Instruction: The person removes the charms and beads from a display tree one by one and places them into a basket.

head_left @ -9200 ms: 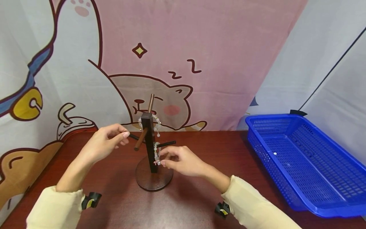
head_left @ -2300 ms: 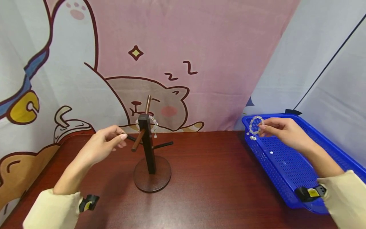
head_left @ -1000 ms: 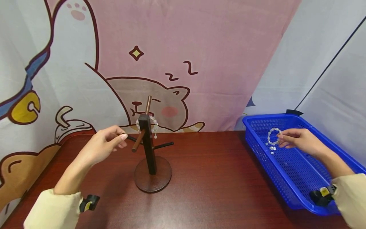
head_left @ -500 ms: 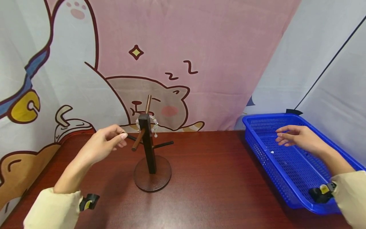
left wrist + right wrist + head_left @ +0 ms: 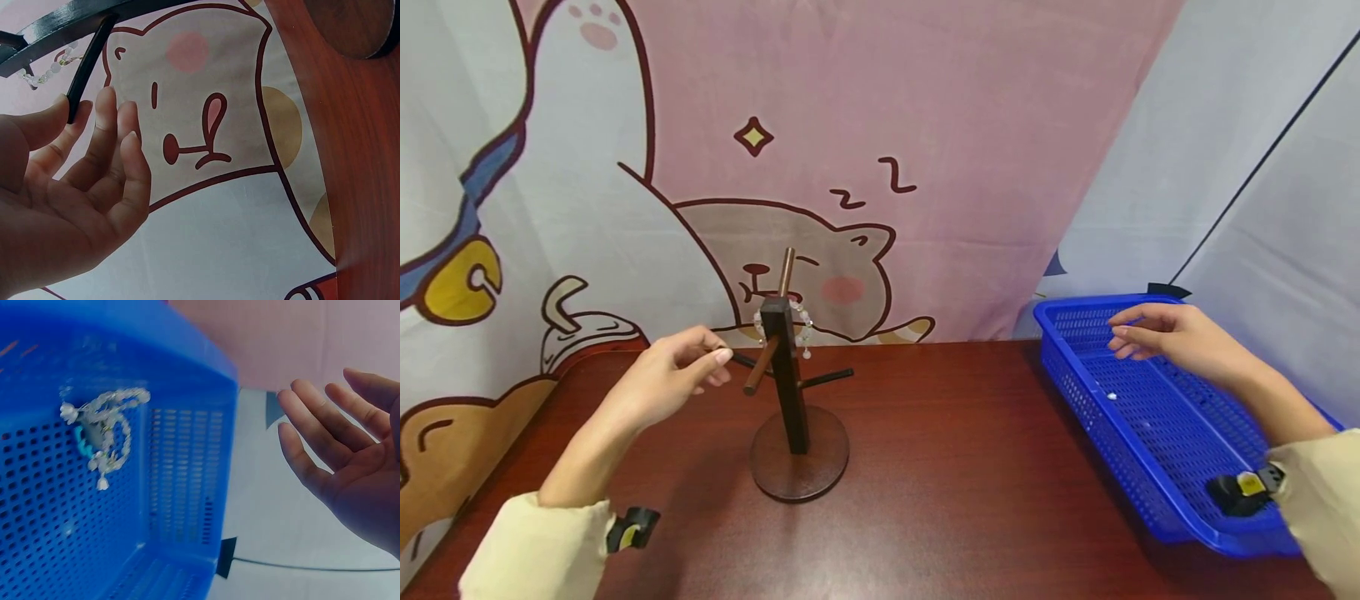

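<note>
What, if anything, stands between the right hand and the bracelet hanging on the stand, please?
Nothing visible seems to block it: the right hand appears above the blue basket, and the space over the table looks open. Lower than the bracelet, a black peg juts rightward; the post partly hides the bracelet in the head view.

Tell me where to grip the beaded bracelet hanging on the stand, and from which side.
The bracelet is probably best pinched by its edge right of the post, with the right hand coming from that side. That edge shows beyond the post, while the left hand pinches a peg on the other side.
</note>
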Action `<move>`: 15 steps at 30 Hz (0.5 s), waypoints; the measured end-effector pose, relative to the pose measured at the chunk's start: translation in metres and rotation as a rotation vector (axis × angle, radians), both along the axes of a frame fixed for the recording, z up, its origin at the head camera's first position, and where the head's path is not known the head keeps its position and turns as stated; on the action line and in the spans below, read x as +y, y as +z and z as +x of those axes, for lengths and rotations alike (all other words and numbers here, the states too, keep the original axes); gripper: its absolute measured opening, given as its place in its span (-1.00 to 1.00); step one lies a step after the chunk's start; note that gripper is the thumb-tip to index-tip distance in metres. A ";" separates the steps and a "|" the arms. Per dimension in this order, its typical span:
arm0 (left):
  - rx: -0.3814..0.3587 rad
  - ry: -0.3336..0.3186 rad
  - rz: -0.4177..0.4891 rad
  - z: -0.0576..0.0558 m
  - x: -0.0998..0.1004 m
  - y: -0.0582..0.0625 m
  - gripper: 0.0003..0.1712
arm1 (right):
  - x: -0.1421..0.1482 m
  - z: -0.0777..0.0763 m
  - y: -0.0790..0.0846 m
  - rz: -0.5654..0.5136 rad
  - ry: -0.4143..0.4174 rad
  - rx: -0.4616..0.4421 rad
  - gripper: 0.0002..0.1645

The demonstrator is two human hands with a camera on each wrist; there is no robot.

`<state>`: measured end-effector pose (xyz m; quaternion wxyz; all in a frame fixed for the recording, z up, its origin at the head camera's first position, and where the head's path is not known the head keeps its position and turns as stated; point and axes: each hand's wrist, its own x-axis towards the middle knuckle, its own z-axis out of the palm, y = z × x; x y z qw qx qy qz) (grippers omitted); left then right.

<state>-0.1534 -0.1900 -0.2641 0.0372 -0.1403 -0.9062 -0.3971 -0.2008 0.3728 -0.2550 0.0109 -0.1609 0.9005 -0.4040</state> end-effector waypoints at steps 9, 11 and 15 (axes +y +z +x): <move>-0.007 0.002 -0.002 0.000 -0.001 0.000 -0.81 | -0.033 0.001 0.011 0.079 0.051 0.060 -0.73; -0.007 0.001 0.000 0.000 -0.001 0.000 -0.81 | -0.042 0.001 0.012 0.089 0.071 0.074 -0.73; -0.001 0.000 0.011 -0.001 -0.001 -0.001 -0.81 | -0.062 0.001 0.013 0.065 0.123 0.077 -0.75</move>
